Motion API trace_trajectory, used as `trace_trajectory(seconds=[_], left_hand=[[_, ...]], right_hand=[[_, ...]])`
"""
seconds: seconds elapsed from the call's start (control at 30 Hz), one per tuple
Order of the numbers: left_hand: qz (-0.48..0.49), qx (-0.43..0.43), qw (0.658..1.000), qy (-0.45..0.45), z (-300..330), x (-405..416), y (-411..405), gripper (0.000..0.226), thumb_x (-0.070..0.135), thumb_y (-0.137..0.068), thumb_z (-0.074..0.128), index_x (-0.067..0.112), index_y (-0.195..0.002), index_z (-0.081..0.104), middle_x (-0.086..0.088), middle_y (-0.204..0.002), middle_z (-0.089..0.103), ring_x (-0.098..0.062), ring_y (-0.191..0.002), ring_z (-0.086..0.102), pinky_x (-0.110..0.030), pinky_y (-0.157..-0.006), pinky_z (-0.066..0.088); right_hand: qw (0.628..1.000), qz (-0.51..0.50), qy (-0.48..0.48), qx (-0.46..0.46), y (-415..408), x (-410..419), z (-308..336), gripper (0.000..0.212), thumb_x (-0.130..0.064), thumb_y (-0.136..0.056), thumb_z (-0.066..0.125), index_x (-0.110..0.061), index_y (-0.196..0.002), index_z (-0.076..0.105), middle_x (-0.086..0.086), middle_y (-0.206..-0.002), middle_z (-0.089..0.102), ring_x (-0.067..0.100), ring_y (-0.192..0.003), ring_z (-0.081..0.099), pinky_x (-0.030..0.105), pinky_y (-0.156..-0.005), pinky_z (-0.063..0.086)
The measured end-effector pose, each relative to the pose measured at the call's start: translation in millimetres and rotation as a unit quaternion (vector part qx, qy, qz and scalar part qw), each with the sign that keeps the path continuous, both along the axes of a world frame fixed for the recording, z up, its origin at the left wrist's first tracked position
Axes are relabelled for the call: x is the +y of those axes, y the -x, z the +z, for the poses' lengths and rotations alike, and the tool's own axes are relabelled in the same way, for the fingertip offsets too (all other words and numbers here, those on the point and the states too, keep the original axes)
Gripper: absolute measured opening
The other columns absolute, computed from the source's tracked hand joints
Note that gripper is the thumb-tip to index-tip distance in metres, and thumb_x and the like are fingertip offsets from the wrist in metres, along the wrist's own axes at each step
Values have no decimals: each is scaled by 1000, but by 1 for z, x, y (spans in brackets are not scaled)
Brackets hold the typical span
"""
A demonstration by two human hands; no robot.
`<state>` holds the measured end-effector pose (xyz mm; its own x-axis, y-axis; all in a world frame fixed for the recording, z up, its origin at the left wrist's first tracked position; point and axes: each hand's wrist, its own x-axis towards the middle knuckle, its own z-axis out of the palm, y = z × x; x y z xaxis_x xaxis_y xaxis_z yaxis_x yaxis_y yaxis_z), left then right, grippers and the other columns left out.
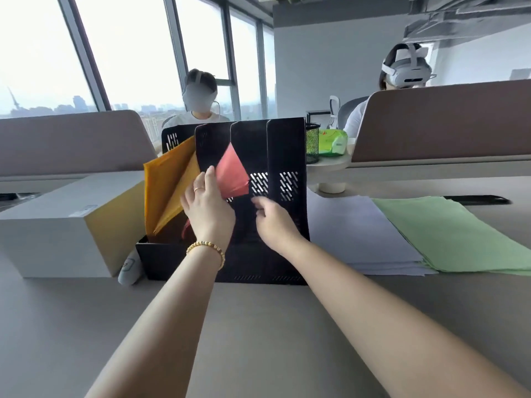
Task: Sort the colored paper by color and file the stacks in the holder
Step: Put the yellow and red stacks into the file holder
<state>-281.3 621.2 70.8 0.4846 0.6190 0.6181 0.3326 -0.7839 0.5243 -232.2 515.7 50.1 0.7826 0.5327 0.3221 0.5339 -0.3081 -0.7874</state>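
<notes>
Two stacks (169, 182), seemingly, in holder (284, 150)

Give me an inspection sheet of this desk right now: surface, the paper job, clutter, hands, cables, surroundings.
Surface: grey desk.
Job's things: black file holder upright; yellow paper leaning out of its left slot; red paper in the next slot; lavender stack and green stack flat on the right, unfiled.
Clutter: grey box; small white device.
Hands: left hand against the red paper; right hand at the holder, grip unclear.
Cables: nothing seen.
Surroundings: desk dividers, two seated people, windows.
</notes>
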Motion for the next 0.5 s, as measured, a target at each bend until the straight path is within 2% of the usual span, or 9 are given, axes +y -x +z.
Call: trace_trajectory(seconds=[0.1, 0.17, 0.27, 0.4, 0.5], left_hand=[[-31, -2, 1000, -2, -5, -27, 0, 65, 4, -87, 50, 17, -145, 25, -9, -149, 31, -28, -139, 21, -46, -117, 12], [-64, -20, 998, -6, -11, -50, -2, 63, 4, -87, 49, 15, -145, 25, -9, -151, 27, -26, -141, 17, -45, -117, 10], [-113, -66, 991, -36, -20, -91, -3, 58, 0, -85, 42, 8, -141, 33, -14, -149, 30, -28, -141, 20, -41, -118, 11], [-228, -95, 962, -114, -46, -147, 2, 54, -9, -76, 37, -1, -127, 50, -18, -137, 45, -31, -129, 34, -39, -113, 28], [-288, -35, 955, -60, -71, -181, 0, 46, -12, -80, 42, -2, -123, 54, -15, -138, 44, -31, -131, 35, -37, -110, 34]], right_hand=[[999, -34, 1, -40, 6, -25, -3, 43, -2, -96, 33, -10, -136, 47, 7, -138, 49, 21, -127, 46, 21, -101, 33], [996, -62, 4, -70, 9, -47, -8, 44, 2, -94, 35, -9, -133, 49, 7, -135, 51, 22, -126, 47, 29, -105, 37], [986, -111, 27, -124, 12, -85, -18, 47, 6, -91, 33, -10, -132, 49, 8, -133, 53, 23, -125, 45, 35, -104, 38], [963, -200, 89, -157, 10, -150, -52, 51, 6, -89, 30, -7, -136, 44, 11, -134, 52, 27, -125, 43, 31, -103, 32], [953, -245, 135, -112, 1, -199, -83, 54, 7, -87, 34, -7, -139, 40, 10, -139, 47, 26, -129, 39, 30, -105, 29]])
